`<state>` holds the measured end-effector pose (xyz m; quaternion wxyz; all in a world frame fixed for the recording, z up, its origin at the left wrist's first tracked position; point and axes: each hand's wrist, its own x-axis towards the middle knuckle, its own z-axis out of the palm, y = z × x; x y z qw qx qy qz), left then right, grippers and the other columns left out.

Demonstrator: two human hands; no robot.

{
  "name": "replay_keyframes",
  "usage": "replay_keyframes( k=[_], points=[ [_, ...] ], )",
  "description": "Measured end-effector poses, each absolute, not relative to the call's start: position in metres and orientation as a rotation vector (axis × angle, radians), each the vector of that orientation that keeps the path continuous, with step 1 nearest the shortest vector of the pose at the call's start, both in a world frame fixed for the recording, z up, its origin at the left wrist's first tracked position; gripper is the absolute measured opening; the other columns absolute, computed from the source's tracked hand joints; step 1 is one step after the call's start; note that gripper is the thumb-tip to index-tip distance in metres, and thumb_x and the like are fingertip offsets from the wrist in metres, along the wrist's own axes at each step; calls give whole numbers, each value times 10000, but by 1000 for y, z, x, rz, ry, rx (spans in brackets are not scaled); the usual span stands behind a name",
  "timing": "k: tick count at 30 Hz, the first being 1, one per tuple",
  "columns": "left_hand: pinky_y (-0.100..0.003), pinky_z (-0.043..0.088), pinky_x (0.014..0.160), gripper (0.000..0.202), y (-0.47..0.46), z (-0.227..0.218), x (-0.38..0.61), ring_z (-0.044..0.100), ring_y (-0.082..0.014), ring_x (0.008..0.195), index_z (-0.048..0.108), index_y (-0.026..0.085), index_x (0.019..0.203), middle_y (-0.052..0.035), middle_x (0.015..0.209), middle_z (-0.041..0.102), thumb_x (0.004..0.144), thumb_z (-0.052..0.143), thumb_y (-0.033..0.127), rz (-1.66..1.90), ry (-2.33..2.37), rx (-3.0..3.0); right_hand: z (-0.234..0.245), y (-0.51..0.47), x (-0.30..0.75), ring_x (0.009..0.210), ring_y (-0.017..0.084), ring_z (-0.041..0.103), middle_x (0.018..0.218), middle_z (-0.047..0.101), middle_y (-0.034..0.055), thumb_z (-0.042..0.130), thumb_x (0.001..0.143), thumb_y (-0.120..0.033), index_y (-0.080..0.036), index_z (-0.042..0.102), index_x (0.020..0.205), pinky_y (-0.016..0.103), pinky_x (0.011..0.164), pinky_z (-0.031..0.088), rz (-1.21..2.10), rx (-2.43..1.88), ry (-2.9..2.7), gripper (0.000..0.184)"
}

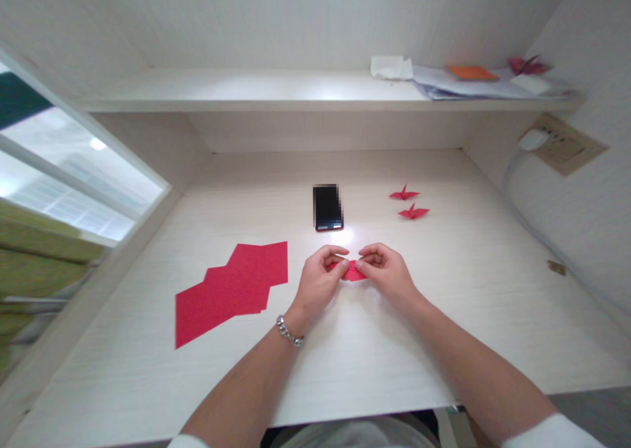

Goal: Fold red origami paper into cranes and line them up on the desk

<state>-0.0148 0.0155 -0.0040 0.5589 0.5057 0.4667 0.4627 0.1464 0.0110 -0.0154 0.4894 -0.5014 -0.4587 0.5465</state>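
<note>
Paper (353, 273), red and folded, sits in front of you in the head view, its two ends pinched between the thumbs and fingers of your left hand (319, 274) and right hand (389, 274). Overlapping red sheets (236, 280) lie leftward; beyond your hands are a phone (328, 207) and, farther right, two folded red birds (413, 213).
</note>
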Motion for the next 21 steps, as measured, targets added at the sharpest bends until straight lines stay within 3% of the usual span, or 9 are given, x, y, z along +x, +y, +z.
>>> replay_keyframes(
  k=[12, 17, 21],
  points=[
    [-251, 518, 658, 246, 14, -3, -12, 664, -158, 736, 627, 135, 931, -53, 800, 692, 719, 717, 219, 1072, 1102, 1171, -11, 9, 149, 669, 149, 606, 727, 630, 1, 677, 741, -250, -190, 564, 909, 272, 620, 470, 1224, -1207, -1260, 211],
    [-248, 527, 680, 227, 13, -8, -10, 661, -152, 755, 609, 139, 872, -49, 818, 679, 692, 737, 194, 1134, 1110, 1198, -11, 7, 148, 670, 159, 626, 742, 651, 12, 678, 747, -263, -188, 556, 983, 281, 628, 482, 1322, -1180, -1267, 276],
    [-250, 531, 674, 245, 12, -11, -10, 661, -149, 729, 582, 147, 845, -38, 789, 674, 681, 756, 202, 1147, 1095, 1199, -12, 8, 147, 669, 151, 617, 722, 635, 3, 706, 727, -271, -191, 564, 921, 271, 626, 481, 1339, -1136, -1274, 253]
  ],
)
